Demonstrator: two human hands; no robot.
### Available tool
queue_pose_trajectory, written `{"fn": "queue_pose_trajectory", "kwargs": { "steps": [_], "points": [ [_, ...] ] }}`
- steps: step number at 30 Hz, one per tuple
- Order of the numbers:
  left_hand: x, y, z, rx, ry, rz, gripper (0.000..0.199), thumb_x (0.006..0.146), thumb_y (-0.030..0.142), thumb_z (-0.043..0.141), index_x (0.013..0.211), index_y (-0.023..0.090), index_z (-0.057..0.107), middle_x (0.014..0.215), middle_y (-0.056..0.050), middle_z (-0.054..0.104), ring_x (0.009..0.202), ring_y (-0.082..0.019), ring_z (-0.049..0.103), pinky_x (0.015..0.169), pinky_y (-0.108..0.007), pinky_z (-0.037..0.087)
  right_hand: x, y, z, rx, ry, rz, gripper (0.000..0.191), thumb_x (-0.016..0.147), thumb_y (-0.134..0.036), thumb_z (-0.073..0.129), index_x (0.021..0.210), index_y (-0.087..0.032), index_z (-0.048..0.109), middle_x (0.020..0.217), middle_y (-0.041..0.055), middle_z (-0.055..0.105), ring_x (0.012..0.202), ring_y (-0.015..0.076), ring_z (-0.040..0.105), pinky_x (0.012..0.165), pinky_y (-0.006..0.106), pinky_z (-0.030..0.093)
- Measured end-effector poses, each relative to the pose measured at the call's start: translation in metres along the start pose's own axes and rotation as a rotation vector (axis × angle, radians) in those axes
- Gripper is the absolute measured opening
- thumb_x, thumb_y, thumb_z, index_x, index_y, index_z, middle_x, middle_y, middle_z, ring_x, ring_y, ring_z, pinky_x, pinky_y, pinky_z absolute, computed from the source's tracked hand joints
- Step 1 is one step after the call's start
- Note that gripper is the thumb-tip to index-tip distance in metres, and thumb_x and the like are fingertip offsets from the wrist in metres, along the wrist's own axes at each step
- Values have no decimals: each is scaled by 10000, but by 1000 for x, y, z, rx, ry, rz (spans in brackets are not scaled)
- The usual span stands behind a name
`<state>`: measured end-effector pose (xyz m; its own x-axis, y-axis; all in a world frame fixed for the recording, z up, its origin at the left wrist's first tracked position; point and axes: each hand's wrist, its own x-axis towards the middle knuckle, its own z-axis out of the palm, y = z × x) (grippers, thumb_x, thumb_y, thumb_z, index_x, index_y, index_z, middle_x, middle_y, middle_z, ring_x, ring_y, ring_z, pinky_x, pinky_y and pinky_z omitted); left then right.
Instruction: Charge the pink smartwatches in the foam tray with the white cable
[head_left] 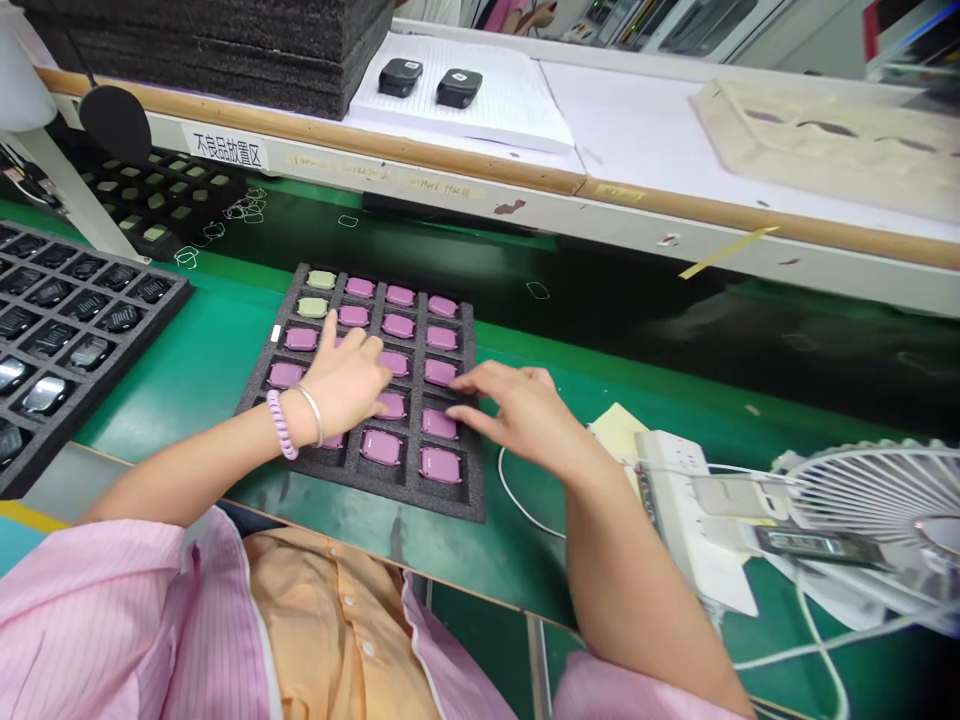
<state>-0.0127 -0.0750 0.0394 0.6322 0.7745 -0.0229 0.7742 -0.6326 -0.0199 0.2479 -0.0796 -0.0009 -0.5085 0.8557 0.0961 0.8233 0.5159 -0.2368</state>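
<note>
A dark grey foam tray [475, 490] sits on the green table before me, with a pink watch-case-like part [440, 464] in most of its pockets. Two pale green parts, one of them the lower green part [313, 307], occupy the far left pockets. My left hand [346, 385] is over the tray's left half, fingers spread and index finger pointing at the second row; it hides some pockets. At the right edge, my right hand [525, 410] has thumb and fingers apart, their tips at two pink parts in the right column. Neither hand visibly holds anything.
Another foam tray [169, 290] with dark parts lies at left. On the shelf are stacked black foam [202, 60], a paper pad [487, 120] with two black devices and a cream moulded tray [825, 150]. To the right stand a power strip [697, 550], cables and a white fan [877, 490].
</note>
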Motion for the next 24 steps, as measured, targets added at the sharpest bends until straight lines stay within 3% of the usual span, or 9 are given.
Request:
{"fn": "queue_pose_trajectory", "kwargs": {
  "steps": [6,10,16,21,24],
  "points": [
    [22,0,19,-86,-172,26,304,869,413,722,1098,213,741,1136,-140,612,1174,-351,484,1108,-734,256,-16,-10,10,-31,-123,-69,186,985,-282,586,1133,-212,675,1085,119,692,996,309,617,769,395,372],
    [23,-2,22,-77,-144,38,315,847,386,735,1079,173,743,1145,-157,606,1164,-354,491,1111,-725,263,-11,-9,11,-64,-128,-57,245,974,-312,630,1190,-199,657,1097,132,673,985,319,611,753,396,394],
    [23,1,31,-76,-66,46,346,792,435,790,1016,176,738,1100,-131,604,1126,-333,498,1111,-677,290,-4,-7,12,-66,-160,-85,202,929,-290,695,1111,-206,661,1058,114,668,981,306,616,741,374,390],
    [23,-6,42,-175,-33,100,316,802,384,781,989,133,742,1037,-132,591,1073,-316,502,1002,-479,430,-9,-12,17,-113,-102,-10,217,932,-303,707,1111,-189,662,1041,120,668,984,321,610,763,392,378],
    [24,-9,45,-240,-30,108,322,802,368,781,1008,123,742,1014,-125,590,1044,-304,504,923,-407,450,-11,-10,19,-71,-81,1,202,933,-312,696,1093,-192,665,1026,116,667,964,319,609,763,395,377]
  ]
}}
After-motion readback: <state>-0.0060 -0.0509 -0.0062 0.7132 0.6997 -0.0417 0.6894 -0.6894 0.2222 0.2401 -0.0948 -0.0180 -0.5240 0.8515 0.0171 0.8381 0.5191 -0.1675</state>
